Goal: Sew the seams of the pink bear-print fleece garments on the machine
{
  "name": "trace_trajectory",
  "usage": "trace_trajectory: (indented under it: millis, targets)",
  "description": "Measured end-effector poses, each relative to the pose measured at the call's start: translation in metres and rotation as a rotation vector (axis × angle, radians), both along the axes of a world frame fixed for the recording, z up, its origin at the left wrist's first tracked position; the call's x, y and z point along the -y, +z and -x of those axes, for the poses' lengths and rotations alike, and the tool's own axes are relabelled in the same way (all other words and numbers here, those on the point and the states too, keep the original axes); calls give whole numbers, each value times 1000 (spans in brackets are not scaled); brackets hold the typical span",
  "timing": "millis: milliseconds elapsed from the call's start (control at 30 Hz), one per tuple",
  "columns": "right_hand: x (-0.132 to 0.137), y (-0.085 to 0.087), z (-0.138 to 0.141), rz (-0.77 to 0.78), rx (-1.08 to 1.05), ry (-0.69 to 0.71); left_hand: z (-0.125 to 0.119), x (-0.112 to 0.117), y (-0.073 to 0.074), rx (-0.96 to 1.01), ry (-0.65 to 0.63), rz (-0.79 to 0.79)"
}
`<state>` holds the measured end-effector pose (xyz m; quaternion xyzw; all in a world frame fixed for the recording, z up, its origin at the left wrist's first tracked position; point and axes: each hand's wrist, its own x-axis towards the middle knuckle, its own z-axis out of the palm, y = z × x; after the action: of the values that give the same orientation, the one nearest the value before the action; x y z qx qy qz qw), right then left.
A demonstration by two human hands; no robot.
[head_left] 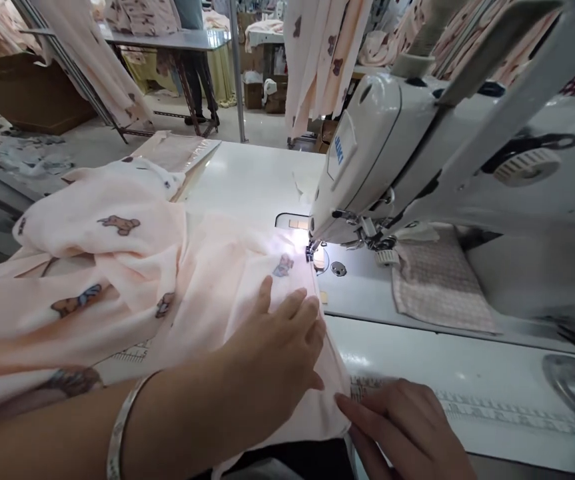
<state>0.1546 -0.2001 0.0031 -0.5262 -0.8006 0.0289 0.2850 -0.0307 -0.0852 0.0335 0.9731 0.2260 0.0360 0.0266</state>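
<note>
A pale pink fabric piece printed with bears (pixel 202 287) lies bunched over the left of the sewing table, its right edge running under the presser foot (pixel 310 252) of a white sewing machine (pixel 367 153). My left hand (pixel 280 340) rests flat on this fabric just in front of the foot, fingers stretched and slightly apart. Lower right, my right hand (pixel 407 427) pinches the fabric's near right corner between thumb and fingers. Lamp light falls brightly around the needle, washing out detail there.
Right of the needle, a checked cloth (pixel 440 283) hangs on the machine bed. A measuring tape strip (pixel 497 410) runs along the table front. A plastic-wrapped packet (pixel 177 152) lies at the far left edge. Beyond stand a metal table (pixel 167 39), a person's legs and hanging fabric (pixel 317 60).
</note>
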Motion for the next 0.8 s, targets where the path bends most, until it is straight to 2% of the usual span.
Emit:
trace_trajectory:
  millis: [267, 433, 667, 800]
  targets:
    - [-3, 3, -2, 17, -15, -2, 6, 6, -18, 35, 19, 40]
    - [-6, 3, -7, 48, 54, 40, 3, 12, -18, 34, 50, 36]
    - [-6, 6, -8, 28, 19, 44, 2, 17, -25, 57, 93, 23]
    - [-5, 5, -10, 41, -14, 56, 2, 20, -21, 89, 108, 13]
